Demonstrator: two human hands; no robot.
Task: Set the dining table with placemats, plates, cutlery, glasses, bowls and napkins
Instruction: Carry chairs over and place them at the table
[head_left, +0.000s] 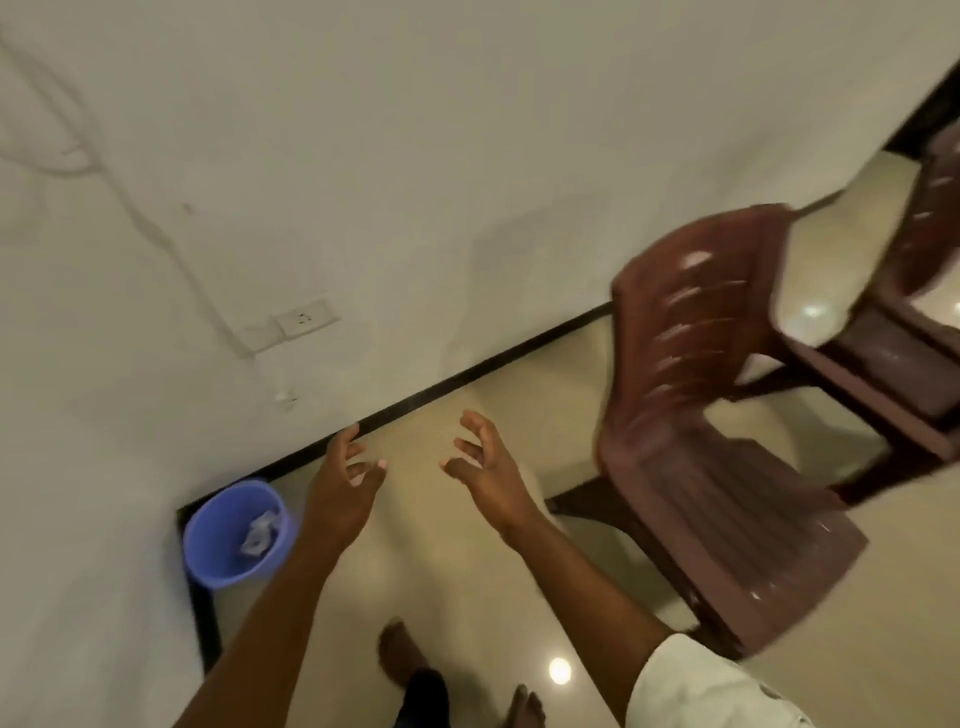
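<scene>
Over glossy floor (467, 587), near wall corner: my left hand (345, 486) and right hand (485, 470) raised side by side, apart, fingers loosely spread, grasping nothing. Table-setting items not in view; position relative to fingers cannot be told. Frame blurred. Blue bucket (234, 535) stands in corner, just left of left hand; holds crumpled pale scrap. Brown plastic chair (717, 441) right of right hand.

No tableware visible; view blurred, tilted toward floor.
</scene>
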